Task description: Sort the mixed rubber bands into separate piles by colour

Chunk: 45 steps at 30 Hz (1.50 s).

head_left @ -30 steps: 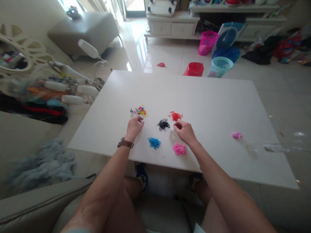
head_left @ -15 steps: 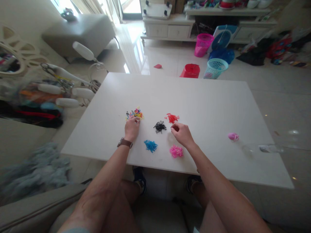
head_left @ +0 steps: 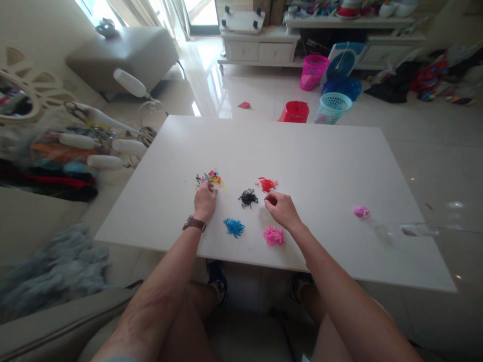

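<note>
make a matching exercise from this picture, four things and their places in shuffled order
1. left hand
2. right hand
3. black pile
4. light blue basket

A. between the red pile and the pink pile
B. past the far edge of the table
C. at the mixed-colour pile
D. between the two hands

Pairs: 1-C, 2-A, 3-D, 4-B

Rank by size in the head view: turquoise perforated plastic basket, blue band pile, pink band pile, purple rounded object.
1. Turquoise perforated plastic basket
2. Blue band pile and pink band pile: too alike to rank
3. Purple rounded object
</note>
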Tool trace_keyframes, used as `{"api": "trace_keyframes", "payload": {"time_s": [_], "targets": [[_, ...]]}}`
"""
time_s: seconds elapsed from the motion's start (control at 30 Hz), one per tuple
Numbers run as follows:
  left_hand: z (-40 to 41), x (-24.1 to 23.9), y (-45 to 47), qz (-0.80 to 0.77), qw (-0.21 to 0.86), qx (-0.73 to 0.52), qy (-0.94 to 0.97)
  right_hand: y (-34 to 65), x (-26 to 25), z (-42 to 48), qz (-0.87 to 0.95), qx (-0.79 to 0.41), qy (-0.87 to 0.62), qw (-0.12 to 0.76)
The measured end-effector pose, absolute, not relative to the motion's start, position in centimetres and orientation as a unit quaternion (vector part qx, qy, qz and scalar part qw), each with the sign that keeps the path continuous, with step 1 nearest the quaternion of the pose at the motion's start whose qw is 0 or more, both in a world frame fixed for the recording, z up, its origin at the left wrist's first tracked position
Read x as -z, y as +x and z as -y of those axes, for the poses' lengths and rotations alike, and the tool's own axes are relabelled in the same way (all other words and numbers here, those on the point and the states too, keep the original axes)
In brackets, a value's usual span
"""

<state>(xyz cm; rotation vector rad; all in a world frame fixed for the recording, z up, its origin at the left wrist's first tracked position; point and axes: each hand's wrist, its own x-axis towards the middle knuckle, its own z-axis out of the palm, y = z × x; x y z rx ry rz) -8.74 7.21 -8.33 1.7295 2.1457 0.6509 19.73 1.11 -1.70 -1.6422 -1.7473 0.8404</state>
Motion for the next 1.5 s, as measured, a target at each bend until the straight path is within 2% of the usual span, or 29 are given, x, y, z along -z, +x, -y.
{"api": "trace_keyframes", "payload": {"time_s": [0.4,0.63,1.03,1.13,1.27,1.5], "targets": [[-7.4,8.8,-9.0,-0.739,0.181,-0.214,0.613,19.5,1.9,-1.1,0.665,-0.313,-0.611,0.293],[-7.4,8.1,-5.7,-0.674,0.201,-0.243,0.668,19.5,1.8,-1.1,0.676,-0.301,-0.610,0.282],[-6.4,6.9,-4.6,-0.702,0.193,-0.175,0.663,21.4,1.5,-1.7,0.636,-0.276,-0.658,0.294],[-6.1,5.3,-3.2,-0.677,0.254,-0.243,0.647,21.5,0.8,-1.6,0.622,-0.281,-0.660,0.313],[-4.0,2.6,-0.6,-0.563,0.443,-0.340,0.609,20.9,-0.2,-0.9,0.618,-0.333,-0.619,0.352],[0.0,0.2,1.7,-0.488,0.520,-0.364,0.599,20.0,0.2,0.2,0.606,-0.484,-0.508,0.374]]}}
